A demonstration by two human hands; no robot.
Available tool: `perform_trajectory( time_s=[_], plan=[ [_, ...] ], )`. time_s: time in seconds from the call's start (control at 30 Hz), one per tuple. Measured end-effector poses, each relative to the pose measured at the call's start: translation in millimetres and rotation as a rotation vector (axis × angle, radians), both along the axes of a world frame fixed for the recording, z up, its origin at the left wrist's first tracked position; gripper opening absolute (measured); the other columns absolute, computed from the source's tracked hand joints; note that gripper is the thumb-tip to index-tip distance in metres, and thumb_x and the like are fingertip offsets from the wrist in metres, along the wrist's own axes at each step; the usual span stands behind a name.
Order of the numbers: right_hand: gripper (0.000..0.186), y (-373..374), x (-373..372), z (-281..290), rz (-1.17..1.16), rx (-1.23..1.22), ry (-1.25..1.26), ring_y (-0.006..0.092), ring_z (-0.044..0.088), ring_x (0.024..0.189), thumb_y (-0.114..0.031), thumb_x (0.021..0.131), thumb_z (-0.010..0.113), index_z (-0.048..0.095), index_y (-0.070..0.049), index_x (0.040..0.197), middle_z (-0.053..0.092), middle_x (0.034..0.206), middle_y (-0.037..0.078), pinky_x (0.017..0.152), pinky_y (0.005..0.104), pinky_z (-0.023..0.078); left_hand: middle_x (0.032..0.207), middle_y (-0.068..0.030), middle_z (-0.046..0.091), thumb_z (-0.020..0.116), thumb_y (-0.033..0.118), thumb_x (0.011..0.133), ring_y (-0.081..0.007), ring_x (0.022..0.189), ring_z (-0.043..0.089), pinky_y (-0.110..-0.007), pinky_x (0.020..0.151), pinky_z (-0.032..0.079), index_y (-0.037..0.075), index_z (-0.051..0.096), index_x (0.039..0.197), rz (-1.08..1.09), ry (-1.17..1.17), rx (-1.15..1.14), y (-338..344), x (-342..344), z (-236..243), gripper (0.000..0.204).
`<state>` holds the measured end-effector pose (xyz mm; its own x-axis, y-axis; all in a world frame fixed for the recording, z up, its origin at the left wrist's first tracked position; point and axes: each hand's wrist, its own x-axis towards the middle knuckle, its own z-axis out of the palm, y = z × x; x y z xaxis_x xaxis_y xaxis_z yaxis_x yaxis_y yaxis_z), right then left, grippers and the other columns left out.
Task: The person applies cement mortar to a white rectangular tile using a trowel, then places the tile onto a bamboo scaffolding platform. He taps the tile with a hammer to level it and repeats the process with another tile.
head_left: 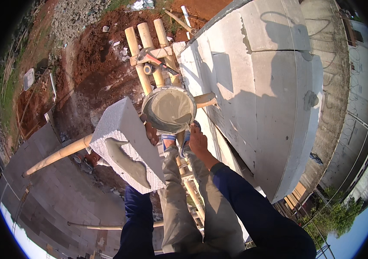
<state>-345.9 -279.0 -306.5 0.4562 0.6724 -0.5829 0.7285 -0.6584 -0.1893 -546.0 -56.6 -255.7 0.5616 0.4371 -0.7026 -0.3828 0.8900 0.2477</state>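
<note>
Block [135,134], pale and smeared with mortar [124,160], leans in the left hand [151,132], which curls against its side; just across, the right hand [198,141] grips a dark handle [197,124] by the grey bucket's [160,125] rim.

No text, label, brand, number or sign can be read here; nothing legible shows on any thing in view.
</note>
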Motion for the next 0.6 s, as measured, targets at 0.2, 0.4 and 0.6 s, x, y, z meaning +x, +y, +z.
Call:
perform_trajectory(
  time_s=[0.2,0.4,0.6],
  plan=[
    [0.064,59,36,142,-0.311,0.192,0.107,0.0368,0.064,0.119,-0.023,0.092,0.08,0.055,0.001,0.146,0.064,0.127,0.021,0.102,0.0514,0.05,0.135,-0.0139,0.069,0.081,0.063,0.079,-0.0269,0.122,0.067,-0.041,0.106,0.053,0.004,0.062,0.145,-0.081,0.012,0.037,19,3,37,0.091],
    [0.043,73,111,363,-0.62,0.584,0.336,0.0279,0.074,0.106,-0.023,0.106,0.069,0.062,0.002,0.14,0.075,0.124,0.019,0.095,0.0403,0.056,0.134,-0.0136,0.069,0.083,0.062,0.076,-0.026,0.121,0.067,-0.04,0.106,0.053,0.003,0.062,0.144,-0.162,-0.023,0.073,41,37,100,0.092],
    [0.044,92,133,625,-0.589,0.883,0.391,0.0246,0.072,0.11,-0.024,0.109,0.063,0.061,0.007,0.141,0.074,0.124,0.021,0.1,0.0388,0.054,0.133,-0.0132,0.069,0.084,0.061,0.074,-0.0252,0.121,0.066,-0.039,0.106,0.053,0.002,0.062,0.143,-0.284,-0.147,0.131,59,98,196,0.093]
  ],
)
